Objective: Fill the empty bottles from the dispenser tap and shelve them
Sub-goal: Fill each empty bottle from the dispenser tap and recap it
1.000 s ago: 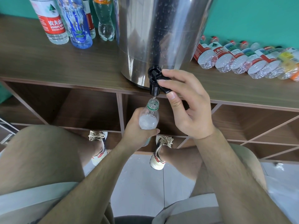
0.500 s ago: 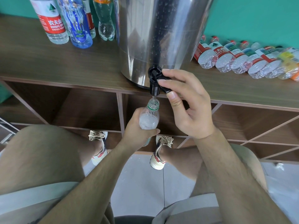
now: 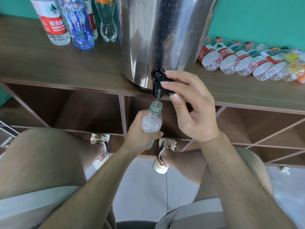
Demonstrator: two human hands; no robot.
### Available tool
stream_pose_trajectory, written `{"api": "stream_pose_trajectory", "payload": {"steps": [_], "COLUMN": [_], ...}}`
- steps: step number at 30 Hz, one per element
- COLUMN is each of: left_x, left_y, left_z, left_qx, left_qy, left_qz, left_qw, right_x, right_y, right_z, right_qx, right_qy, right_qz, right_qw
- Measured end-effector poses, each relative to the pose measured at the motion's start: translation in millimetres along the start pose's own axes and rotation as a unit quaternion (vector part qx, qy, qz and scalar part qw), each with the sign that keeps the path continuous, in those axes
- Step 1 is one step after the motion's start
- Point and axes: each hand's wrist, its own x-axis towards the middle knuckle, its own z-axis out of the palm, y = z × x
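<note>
Fingers (image 3: 179, 76) on the right hand (image 3: 198, 113) are curled onto the black tap (image 3: 157, 86), with the lever pinched between the fingertips on top and the thumb underneath. The left hand (image 3: 138, 138) has its fingers wrapped tight round a small clear bottle (image 3: 151, 121), thumb across the front. It's holding the bottle pretty much upright, open mouth just below the spout. There's a thin stream of water running from the tap into the neck, and the water inside looks all frothy. The bottle's got a green ring round the neck.

The tap sticks out low on a big steel dispenser (image 3: 161, 38) that sits at the front edge of a brown wooden surface (image 3: 57, 66). To its right on the surface is a row of bottles (image 3: 244, 63) lying on their sides, packed against each other. To its left, a few upright bottles (image 3: 66, 25) stand near the teal wall (image 3: 255, 19). Under the surface are open wooden shelf cubbies (image 3: 92, 113). The person's knees sit either side of the arms, shoes (image 3: 162, 156) on a tiled floor (image 3: 140, 187).
</note>
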Motion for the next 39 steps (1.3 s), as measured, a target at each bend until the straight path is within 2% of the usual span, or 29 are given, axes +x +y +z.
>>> {"api": "stream_pose_trajectory", "payload": {"steps": [9,39], "left_x": [0.1,-2.6], "left_y": [-0.1,4.5], "left_z": [0.3,4.8], "left_qx": [-0.005,-0.004], "left_qy": [-0.004,0.004], "left_qz": [0.009,0.013], "left_qw": [1.000,1.000], "right_x": [3.6,4.2], "right_y": [0.5,0.5], "right_z": [-0.3,-0.5], "right_qx": [-0.030,-0.031], "right_qy": [-0.019,-0.018], "right_qz": [-0.022,-0.017], "right_qw": [0.999,0.999]}}
